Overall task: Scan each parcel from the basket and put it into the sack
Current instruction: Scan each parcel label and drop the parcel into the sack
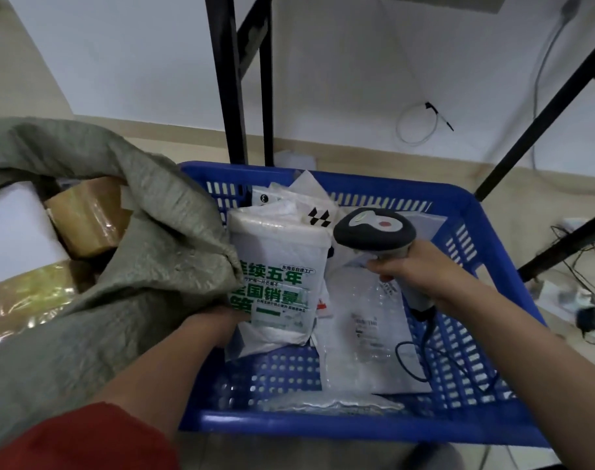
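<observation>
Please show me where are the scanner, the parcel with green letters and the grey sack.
scanner (374, 232): head view, on the top of its dark head.
parcel with green letters (279, 283): head view, on its printed front.
grey sack (160, 239): head view, on the cloth beside its open mouth.

One wide-angle camera, worn on the person's head, looks forward and steeply down from close above the basket (323, 429). Its near rim runs along the bottom of the frame; its far rim crosses near mid-height. The sack (136, 283) fills the left side. The left hand (221, 325), gripping a parcel (279, 266), and the right hand (418, 266), gripping the scanner (374, 228), reach in from below. The wall (340, 79) fills the top.
</observation>
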